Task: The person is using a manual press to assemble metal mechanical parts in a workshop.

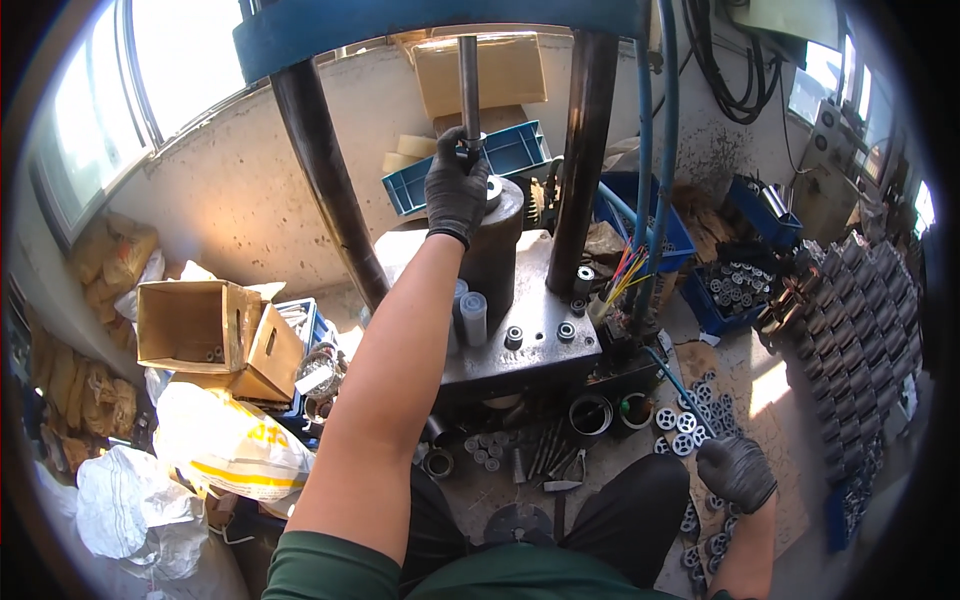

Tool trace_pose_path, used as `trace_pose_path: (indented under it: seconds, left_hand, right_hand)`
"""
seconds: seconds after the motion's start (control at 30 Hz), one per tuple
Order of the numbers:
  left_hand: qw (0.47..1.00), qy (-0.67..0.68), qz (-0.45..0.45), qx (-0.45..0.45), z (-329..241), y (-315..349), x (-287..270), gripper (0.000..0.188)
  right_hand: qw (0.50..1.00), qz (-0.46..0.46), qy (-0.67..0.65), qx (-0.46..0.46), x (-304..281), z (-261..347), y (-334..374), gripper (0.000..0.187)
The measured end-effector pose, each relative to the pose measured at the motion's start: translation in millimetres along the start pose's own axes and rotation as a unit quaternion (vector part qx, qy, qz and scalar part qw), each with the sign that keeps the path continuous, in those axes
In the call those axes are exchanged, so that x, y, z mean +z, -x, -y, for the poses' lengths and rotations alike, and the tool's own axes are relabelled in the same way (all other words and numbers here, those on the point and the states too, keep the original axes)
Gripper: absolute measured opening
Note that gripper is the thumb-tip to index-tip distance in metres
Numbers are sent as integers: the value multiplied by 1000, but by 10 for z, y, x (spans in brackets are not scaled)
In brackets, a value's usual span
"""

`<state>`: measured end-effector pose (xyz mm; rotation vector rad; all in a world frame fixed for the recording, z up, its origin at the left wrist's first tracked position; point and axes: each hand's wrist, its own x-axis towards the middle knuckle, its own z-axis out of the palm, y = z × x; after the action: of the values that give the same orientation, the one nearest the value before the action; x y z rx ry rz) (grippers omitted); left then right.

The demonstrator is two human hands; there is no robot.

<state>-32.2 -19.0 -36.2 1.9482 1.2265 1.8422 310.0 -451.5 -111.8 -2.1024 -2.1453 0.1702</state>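
Note:
My left hand (458, 195), in a dark grey glove, reaches up to the press. Its fingers are closed around a dark cylindrical metal part, mostly hidden by the glove, right under the steel rod (468, 85). Below and beside the hand stands a thick round steel block (494, 245) with a ringed hole on top. At lower right my gloved right hand (735, 472) is closed on the end of a blue lever (672, 378). Grey plastic cylinders (473, 318) and small metal bushings (514, 337) stand on the press table (545, 345).
Dark steel columns (330, 170) flank the work. Spoked metal wheels (683, 444) lie on cardboard near my right hand. Stacked curved metal parts (850, 330) rise at right. Cardboard boxes (185, 325) and white sacks (230, 440) crowd the left. A blue crate (520, 155) sits behind.

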Motion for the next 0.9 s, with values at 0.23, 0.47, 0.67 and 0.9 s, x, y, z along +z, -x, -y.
trace_pose_path:
  seconds: [0.23,0.47,0.67,0.9]
  left_hand:
    - [1000,15,-1,-5,14,-7,-5,48]
    - [1000,15,1,-7,-1,-2,-4,49]
    - [1000,10,-9,8,46,-7,43,48]
    - [1000,15,2,5,84,-3,39,42]
  right_hand:
    - [1000,9,-10,11,-19,14,0,13]
    - [997,-35,-64,20,-59,118,10,17]
    - [995,-66,-65,21,-152,156,-19,19]
    - [915,-368,-148,-68,-574,-22,-918,22]
